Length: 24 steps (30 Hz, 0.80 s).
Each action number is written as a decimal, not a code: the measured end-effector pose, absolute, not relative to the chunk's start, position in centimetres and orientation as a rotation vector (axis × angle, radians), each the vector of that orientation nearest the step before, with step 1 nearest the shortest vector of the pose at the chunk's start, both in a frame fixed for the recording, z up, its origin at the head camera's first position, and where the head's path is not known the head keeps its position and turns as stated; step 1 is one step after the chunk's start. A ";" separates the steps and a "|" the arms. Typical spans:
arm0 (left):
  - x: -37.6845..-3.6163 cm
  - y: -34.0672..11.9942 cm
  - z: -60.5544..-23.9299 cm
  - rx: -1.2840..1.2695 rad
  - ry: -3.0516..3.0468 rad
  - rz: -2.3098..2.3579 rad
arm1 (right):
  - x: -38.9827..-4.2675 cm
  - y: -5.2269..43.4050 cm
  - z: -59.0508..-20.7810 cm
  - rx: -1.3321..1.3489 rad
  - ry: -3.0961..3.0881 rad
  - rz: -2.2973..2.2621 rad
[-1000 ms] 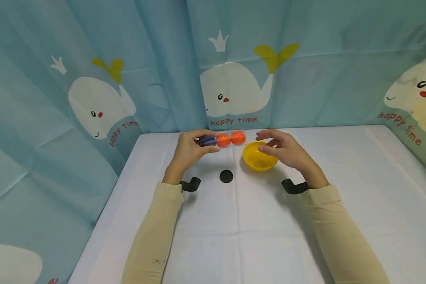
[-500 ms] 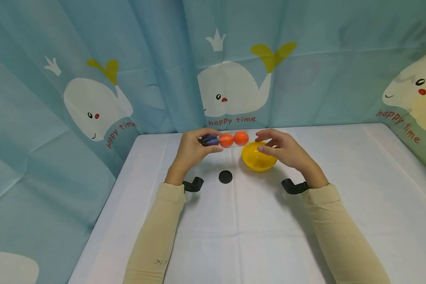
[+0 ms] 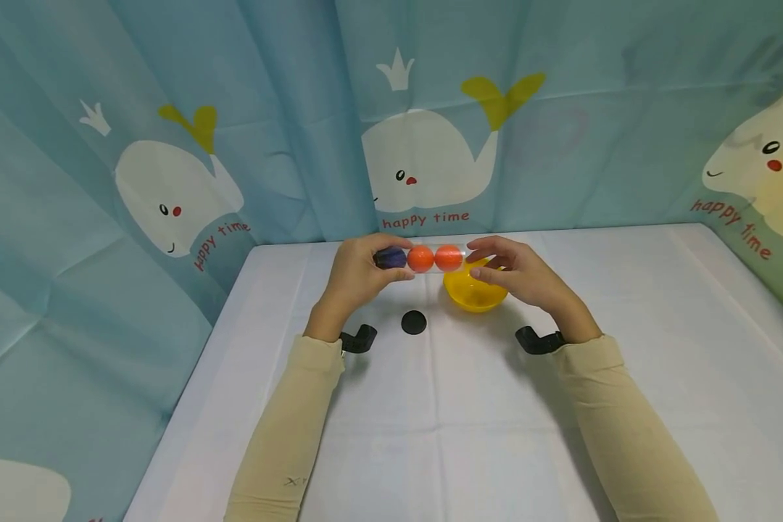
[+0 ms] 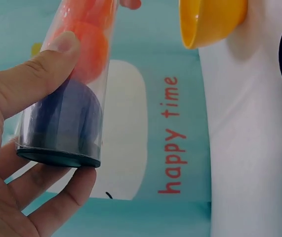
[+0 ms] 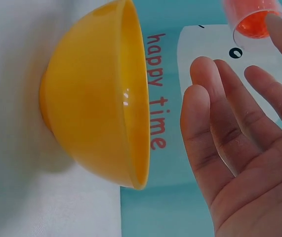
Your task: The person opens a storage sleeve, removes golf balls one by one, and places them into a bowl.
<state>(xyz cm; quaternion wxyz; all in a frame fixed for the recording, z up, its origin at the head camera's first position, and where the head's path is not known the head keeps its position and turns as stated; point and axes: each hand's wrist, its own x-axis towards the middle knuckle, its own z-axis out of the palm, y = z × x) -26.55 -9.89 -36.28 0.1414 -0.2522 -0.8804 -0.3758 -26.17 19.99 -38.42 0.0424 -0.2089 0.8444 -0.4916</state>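
My left hand (image 3: 355, 275) grips a clear plastic tube (image 3: 424, 259) at its capped end and holds it level above the table. Inside lie a dark blue ball (image 3: 391, 257) and two orange balls (image 3: 420, 259). In the left wrist view my thumb and fingers curl round the tube (image 4: 69, 98) over the blue ball (image 4: 66, 118). My right hand (image 3: 509, 272) hovers with straight fingers at the tube's open end, over a yellow bowl (image 3: 473, 293). The right wrist view shows the palm (image 5: 239, 148) beside the bowl (image 5: 91, 103), and the tube mouth (image 5: 254, 22) at a fingertip.
A round black lid (image 3: 414, 322) lies on the white table (image 3: 431, 420) in front of the bowl, between my forearms. Blue curtains with whale prints close in the table at the back and on both sides.
My left hand has carried the tube to the right, so its open end now reaches my right fingers above the bowl. The right hand has barely shifted.
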 end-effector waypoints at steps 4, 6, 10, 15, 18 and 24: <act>-26.5 -9.7 -36.3 -0.740 -2.559 -1.057 | -26.2 19.8 -38.6 -0.636 2.565 -1.514; -26.5 -9.6 -36.4 -0.751 -2.555 -1.037 | -26.2 19.7 -38.6 -0.634 2.559 -1.519; -26.5 -9.5 -36.4 -0.774 -2.532 -0.999 | -26.2 19.7 -38.7 -0.633 2.544 -1.526; -26.4 -9.5 -36.4 -0.767 -2.534 -0.966 | -26.2 19.7 -38.8 -0.621 2.526 -1.520; -26.4 -9.5 -36.4 -0.753 -2.544 -0.961 | -26.3 19.6 -38.9 -0.612 2.518 -1.519; -26.6 -9.7 -36.7 -0.751 -2.531 -0.981 | -26.5 19.8 -39.0 -0.627 2.515 -1.538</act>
